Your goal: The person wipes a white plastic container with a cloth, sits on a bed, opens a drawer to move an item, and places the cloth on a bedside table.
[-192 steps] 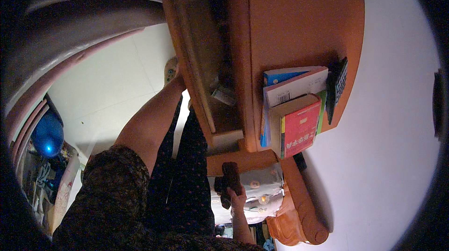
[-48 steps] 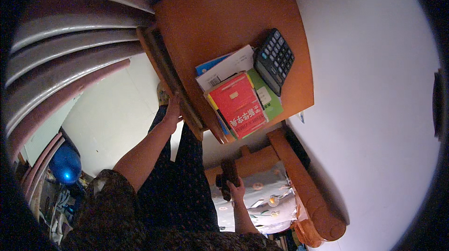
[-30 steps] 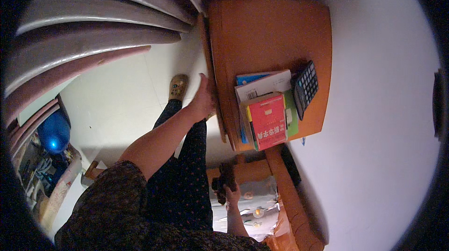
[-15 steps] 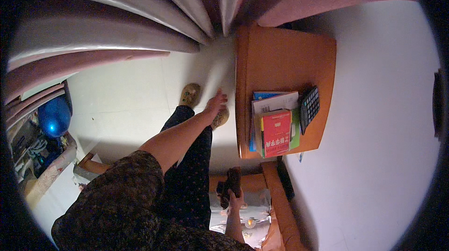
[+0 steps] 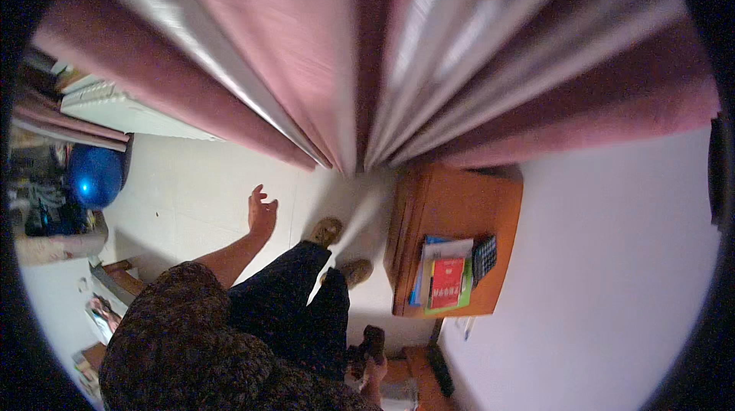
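My left hand (image 5: 262, 213) hangs over the pale floor, left of my legs, fingers apart and holding nothing. Low in the picture, right of my dark trousers, my right hand (image 5: 375, 374) is closed round a dark brown object (image 5: 374, 340). That object is elongated, with a second dark lump beside it; its kind is too dim to make out. Ahead of me hang long pink and silvery-grey curtains (image 5: 344, 66), their lower ends reaching toward the floor. My feet stand on the floor in tan clogs (image 5: 328, 232).
On the right, a wooden cabinet (image 5: 452, 204) stands by the pale wall. It carries a red book (image 5: 446, 282) on a stack of other books, and a dark calculator (image 5: 484, 259). A shiny blue ball (image 5: 96, 174) lies at far left, near a white ridged object (image 5: 134, 114).
My view has shifted, so the curtains fill more of it and the cabinet sits lower. My left hand has swung left, away from the cabinet. The right hand still holds the dark brown object.
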Tool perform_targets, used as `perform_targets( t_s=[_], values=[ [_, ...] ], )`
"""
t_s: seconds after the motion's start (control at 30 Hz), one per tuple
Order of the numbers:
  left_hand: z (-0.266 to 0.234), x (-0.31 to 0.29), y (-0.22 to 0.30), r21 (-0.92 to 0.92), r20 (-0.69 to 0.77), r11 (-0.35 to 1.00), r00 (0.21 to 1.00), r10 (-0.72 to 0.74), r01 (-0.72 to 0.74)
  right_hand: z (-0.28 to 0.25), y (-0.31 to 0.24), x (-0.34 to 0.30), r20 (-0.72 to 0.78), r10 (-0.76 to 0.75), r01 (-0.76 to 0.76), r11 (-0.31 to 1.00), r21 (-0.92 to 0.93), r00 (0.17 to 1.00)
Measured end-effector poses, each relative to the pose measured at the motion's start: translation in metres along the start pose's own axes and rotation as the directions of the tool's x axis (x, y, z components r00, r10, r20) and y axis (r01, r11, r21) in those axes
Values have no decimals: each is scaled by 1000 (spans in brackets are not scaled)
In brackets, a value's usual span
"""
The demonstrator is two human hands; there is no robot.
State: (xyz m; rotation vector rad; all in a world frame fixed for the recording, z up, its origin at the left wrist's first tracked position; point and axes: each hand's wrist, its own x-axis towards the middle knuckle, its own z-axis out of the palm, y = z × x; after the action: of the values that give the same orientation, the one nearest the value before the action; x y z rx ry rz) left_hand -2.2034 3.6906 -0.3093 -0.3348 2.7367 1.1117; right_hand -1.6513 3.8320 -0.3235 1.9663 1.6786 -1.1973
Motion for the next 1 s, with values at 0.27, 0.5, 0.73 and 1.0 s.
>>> perform_targets(
  t_s=[0.27, 0.5, 0.73, 1.0],
  values=[
    [-68, -5, 115, -218, -140, 957, 977, 161, -189, -2, -47, 62, 216, -237, 250, 968, -34, 947],
    [-125, -28, 54, -291, -177, 954, 984, 17, -69, -10, -124, 95, 300, -329, 368, 926, -82, 895],
    [-181, -12, 18, -369, -265, 926, 964, -23, -79, -11, -169, 98, 317, -391, 453, 879, -149, 864],
    [-253, 81, 33, -461, -232, 855, 962, 143, -238, 27, -246, 50, 402, -402, 509, 836, -204, 822]
  ],
)
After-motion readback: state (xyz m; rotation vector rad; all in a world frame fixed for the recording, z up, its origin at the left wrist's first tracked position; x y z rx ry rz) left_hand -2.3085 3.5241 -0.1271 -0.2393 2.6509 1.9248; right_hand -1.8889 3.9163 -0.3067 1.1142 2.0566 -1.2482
